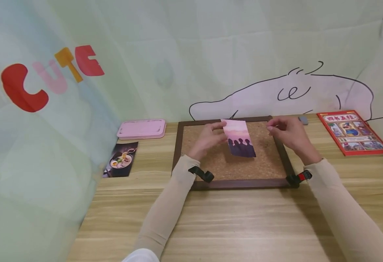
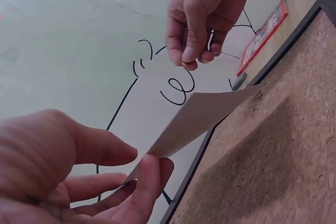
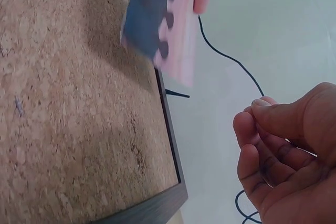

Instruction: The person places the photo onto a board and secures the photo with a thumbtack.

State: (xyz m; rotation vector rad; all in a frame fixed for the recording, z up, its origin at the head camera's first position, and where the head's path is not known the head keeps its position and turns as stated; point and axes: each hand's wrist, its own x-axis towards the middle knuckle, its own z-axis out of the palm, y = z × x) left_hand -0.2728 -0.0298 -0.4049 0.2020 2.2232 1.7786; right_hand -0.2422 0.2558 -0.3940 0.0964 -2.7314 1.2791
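Your left hand (image 1: pixel 208 139) grips the photo card (image 1: pixel 239 133) at its left edge, pink sky above dark silhouettes, raised over the corkboard (image 1: pixel 260 167). Rightward, past a gap, your right hand (image 1: pixel 289 134) pinches a tiny object (image 2: pixel 186 64), unidentifiable. Nearer you run the dark frame (image 1: pixel 244 184), then tabletop (image 1: pixel 237 218).

Indoor desk nook, booth-like; home or studio unclear. Printed fabric backdrop (image 1: pixel 142 72) behind left hand (image 1: pixel 208 140) and right hand (image 1: pixel 290 135), CUTE lettering (image 1: pixel 66 58) left of grip; wood-grain tabletop (image 1: pixel 231 222) below, pink pencil case (image 1: pixel 141 129) left, illustrated book (image 1: pixel 354 133) right.
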